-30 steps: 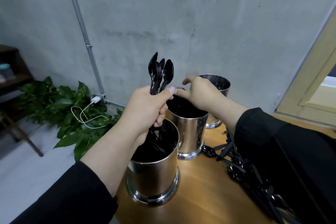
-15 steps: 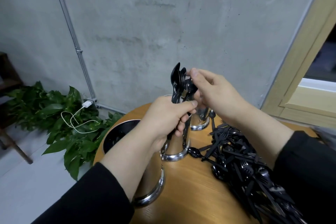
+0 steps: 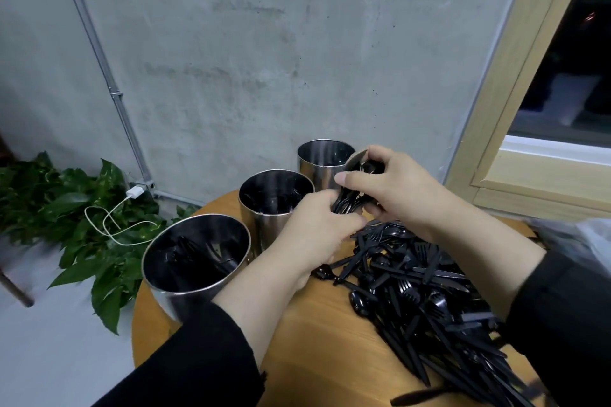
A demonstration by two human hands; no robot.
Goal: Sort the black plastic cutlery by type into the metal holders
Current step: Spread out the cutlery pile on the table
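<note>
Holding a small bunch of black spoons [image 3: 347, 200] between both hands, I have them just above the bench [image 3: 317, 340], right of the middle holder [image 3: 276, 200] and in front of the far holder [image 3: 325, 158]. My left hand [image 3: 317, 228] curls round the lower part of the bunch, fingers closed on the handles. My right hand [image 3: 393, 192] cups over the top, thumb and fingers bent round the bowl ends, so both sets of fingers are clamped on the same bundle. The bunch's long axis runs from near-left to far-right, tilted, bowls toward my right hand.

What the coming move turns on, as I judge it, is that the middle holder's open mouth lies directly left of the bunch, touching or nearly touching my left knuckles. I cannot tell which holder is meant for spoons. The near holder [image 3: 195, 261] already has a few pieces leaning inside. The loose pile of cutlery [image 3: 423, 291], forks, knives and spoons tangled together, lies right of my hands and near me.

Half a second ago the bunch stood upright, raised above the holders, my left hand gripping the handles while my right pinched at the bowls. Now both hands have come down low beside the pile, and my view has dropped to show all three holders.
</note>
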